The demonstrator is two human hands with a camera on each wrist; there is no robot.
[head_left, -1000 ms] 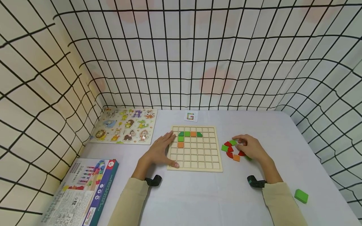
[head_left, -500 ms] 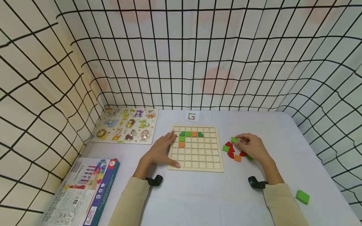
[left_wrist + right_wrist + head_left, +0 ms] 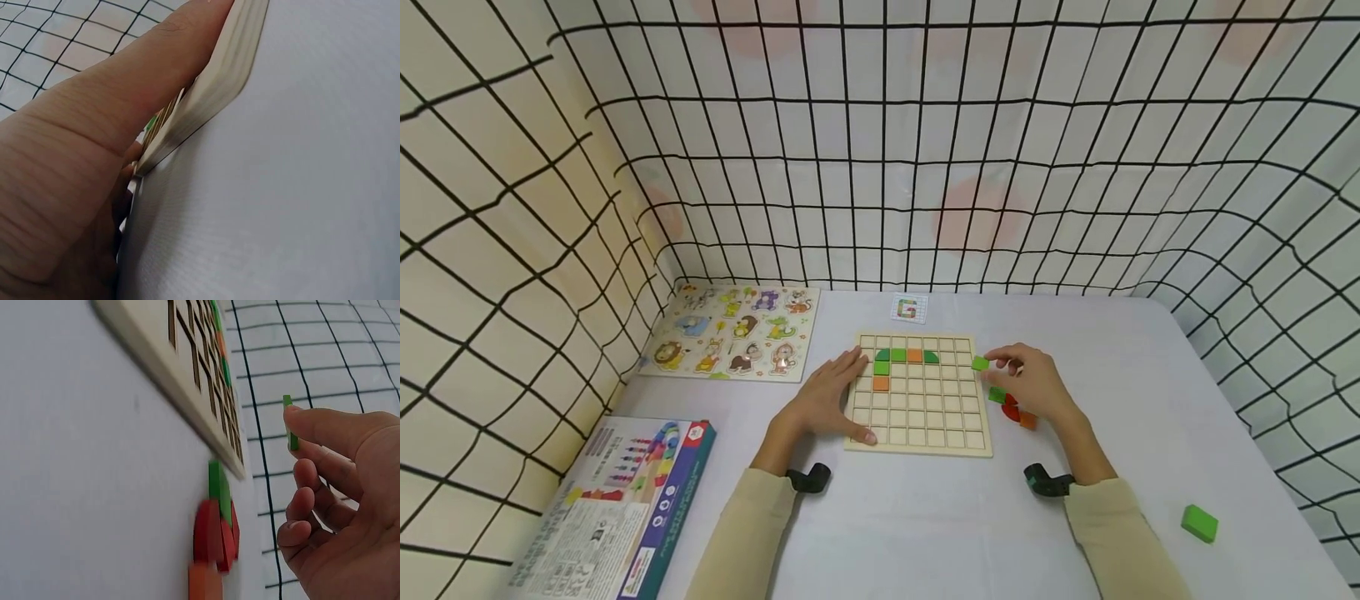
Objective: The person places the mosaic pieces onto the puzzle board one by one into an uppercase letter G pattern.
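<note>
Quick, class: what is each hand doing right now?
Left hand: open, resting flat on the left edge of the grid board.
Right hand: pinching a small green tile at its fingertips.

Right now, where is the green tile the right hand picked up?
In the head view, the green tile is pinched by the right hand, just off the wooden board's right edge.
</note>
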